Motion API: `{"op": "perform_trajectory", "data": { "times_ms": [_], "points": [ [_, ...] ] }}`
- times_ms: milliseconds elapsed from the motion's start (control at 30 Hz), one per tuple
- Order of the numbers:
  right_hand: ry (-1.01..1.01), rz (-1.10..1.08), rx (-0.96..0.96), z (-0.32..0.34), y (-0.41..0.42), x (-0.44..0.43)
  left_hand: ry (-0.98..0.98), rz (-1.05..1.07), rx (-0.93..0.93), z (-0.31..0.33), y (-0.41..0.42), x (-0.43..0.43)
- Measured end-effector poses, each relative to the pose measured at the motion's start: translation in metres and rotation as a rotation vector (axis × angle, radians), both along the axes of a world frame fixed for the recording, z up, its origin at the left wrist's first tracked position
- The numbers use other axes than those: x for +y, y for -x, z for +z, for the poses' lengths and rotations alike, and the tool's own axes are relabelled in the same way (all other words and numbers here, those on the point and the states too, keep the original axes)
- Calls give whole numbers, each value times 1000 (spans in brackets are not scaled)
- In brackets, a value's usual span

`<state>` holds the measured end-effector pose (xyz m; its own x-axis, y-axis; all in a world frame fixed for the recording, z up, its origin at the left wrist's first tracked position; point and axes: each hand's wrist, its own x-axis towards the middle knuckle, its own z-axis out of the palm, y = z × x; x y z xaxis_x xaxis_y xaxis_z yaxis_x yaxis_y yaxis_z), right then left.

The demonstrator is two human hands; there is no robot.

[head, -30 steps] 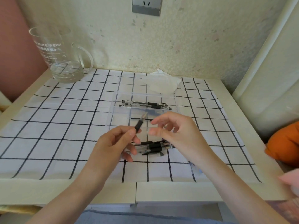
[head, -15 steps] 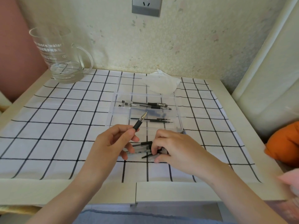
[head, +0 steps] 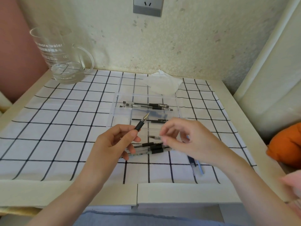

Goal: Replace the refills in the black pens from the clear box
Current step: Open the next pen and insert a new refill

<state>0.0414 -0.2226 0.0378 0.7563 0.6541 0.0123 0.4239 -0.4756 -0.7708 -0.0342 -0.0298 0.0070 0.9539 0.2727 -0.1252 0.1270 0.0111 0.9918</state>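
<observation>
I am looking down at the table with the white cloth with black grid lines (head: pixel 48 128). My left hand (head: pixel 112 144) is holding the black grip section with a silver metal tip (head: pixel 143 123) between thumb and fingers, and the tip is pointing far and a little to the right. My right hand (head: pixel 187 141) is hovering just to the right of it with curled fingers, and something thin and blurred is showing near its fingertips; I cannot tell if it is really pinching it. The two hands are near each other but not touching.

The clear plastic box (head: pixel 146 108) is standing far from my hands. Two black pens with clear barrels (head: pixel 146 106) are lying in its far part, and loose black refills (head: pixel 158 120) are lying nearer in it. A small bundle of clear-barrel pens with black grips (head: pixel 149 149) is resting on the cloth under my hands. A blue pen (head: pixel 197 164) is lying at the near right.

I think the task is in the middle: one pen is open, the two in the box look untouched, and which of the near pens are finished I cannot say.
</observation>
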Motion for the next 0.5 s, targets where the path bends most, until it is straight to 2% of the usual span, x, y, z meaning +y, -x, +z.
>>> {"op": "perform_trajectory", "data": {
  "times_ms": [233, 500],
  "points": [
    [-330, -174, 122, 5, -5, 7, -44, -50, -7, 3, 1, -3],
    [-384, -234, 132, 1, -5, 13, -102, -99, 0, 3, 3, -5]
  ]
}}
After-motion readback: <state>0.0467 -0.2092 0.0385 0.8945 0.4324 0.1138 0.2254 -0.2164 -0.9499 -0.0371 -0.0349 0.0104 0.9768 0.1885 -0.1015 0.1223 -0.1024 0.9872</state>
